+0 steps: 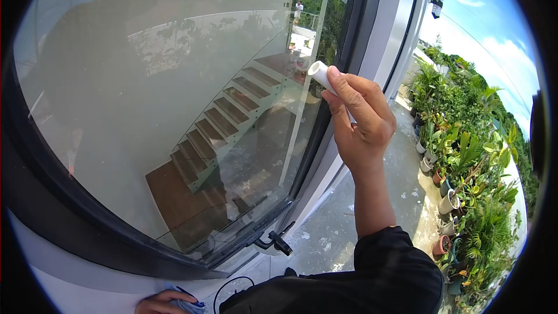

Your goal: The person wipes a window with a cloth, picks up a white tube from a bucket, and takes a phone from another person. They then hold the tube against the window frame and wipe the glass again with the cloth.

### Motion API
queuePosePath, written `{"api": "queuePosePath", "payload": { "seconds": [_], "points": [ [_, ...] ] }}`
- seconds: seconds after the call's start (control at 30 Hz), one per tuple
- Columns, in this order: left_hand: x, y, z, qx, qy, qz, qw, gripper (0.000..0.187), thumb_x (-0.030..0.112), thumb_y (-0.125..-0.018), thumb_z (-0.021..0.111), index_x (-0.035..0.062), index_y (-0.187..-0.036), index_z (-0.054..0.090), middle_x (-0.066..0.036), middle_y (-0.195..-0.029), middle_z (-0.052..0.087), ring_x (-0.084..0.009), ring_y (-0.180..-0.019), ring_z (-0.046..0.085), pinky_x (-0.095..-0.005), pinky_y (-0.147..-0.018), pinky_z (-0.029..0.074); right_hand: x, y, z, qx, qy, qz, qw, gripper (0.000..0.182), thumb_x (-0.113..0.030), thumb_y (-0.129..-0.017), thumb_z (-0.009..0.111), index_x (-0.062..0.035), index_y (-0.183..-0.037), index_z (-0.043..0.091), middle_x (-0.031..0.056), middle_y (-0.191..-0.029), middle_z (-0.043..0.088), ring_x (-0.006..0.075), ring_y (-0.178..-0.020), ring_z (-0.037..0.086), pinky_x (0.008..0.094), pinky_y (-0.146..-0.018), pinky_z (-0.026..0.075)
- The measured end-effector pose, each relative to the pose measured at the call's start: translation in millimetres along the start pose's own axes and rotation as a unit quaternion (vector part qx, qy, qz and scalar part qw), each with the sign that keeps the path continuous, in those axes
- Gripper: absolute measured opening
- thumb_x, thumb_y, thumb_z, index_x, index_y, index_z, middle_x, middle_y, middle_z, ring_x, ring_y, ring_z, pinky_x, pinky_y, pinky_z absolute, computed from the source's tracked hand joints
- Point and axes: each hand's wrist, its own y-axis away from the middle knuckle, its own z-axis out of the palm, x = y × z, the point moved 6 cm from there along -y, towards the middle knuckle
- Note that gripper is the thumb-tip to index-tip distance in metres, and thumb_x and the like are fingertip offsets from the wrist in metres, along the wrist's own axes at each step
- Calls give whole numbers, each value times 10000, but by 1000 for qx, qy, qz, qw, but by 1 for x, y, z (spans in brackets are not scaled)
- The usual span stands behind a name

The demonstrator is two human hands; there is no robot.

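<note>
My right hand (363, 119) is raised near the right edge of the window glass (116, 104), its thumb and fingers closed round a short white tube (323, 75). The tube's hollow end points up and to the left, in front of the window's dark frame. Low at the left, my left hand (163, 302) rests by the sill with its fingers on a bluish cloth (189, 302). Part of that hand is cut off by the image's bottom edge.
A black window handle (280, 243) juts out at the frame's lower corner. Potted plants (465, 168) line the concrete floor (325, 232) on the right. Stairs (226, 110) show through the glass. A thin black cable (224, 285) curves near the bottom.
</note>
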Motion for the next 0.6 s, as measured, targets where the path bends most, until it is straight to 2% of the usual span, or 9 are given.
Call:
{"api": "queuePosePath", "payload": {
  "seconds": [0.1,0.2,0.3,0.37,0.47,0.6],
  "points": [
    [0,-1,1,9,2,0,1000,195,129,-632,840,35,-700,683,-199,-1026,742,-533,-1137,613,-660,-937,505,-8,-9,-2,-24,4,-5,1000,447,45,-811,812,-130,-1221,772,88,-1030,724,177,-891,711,295,-754,591],
    [0,1,0,9,3,-3,1000,185,126,-631,841,50,-701,688,-183,-1028,746,-528,-1176,596,-653,-930,508,-7,-3,-3,-40,7,9,999,438,33,-814,816,-127,-1219,773,88,-1026,723,176,-887,710,296,-755,590],
    [-2,2,1,17,12,-23,1000,174,125,-634,841,68,-709,695,-173,-1030,748,-528,-1208,578,-648,-932,506,-4,-6,-2,-4,10,-3,1000,476,-25,-780,842,-205,-1217,779,30,-991,731,174,-805,686,297,-678,536],
    [-4,5,1,20,15,-44,999,172,128,-637,842,80,-723,702,-170,-1029,749,-530,-1219,571,-646,-937,503,-1,0,0,-2,-6,8,1000,469,-28,-783,842,-202,-1214,780,29,-990,731,176,-805,687,297,-678,539],
    [-2,0,0,7,9,0,1000,176,135,-651,839,73,-745,704,-172,-1035,748,-533,-1224,566,-639,-941,504,-3,-2,0,3,-4,1,1000,467,-25,-783,842,-198,-1213,781,29,-987,731,180,-807,691,297,-679,542],
    [-2,-2,-1,-6,9,-2,1000,183,136,-667,836,60,-764,701,-179,-1045,745,-533,-1227,562,-638,-944,506,-2,-2,0,2,-1,-6,1000,464,-21,-786,838,-191,-1213,780,36,-985,731,184,-816,698,302,-682,547]
  ]
}}
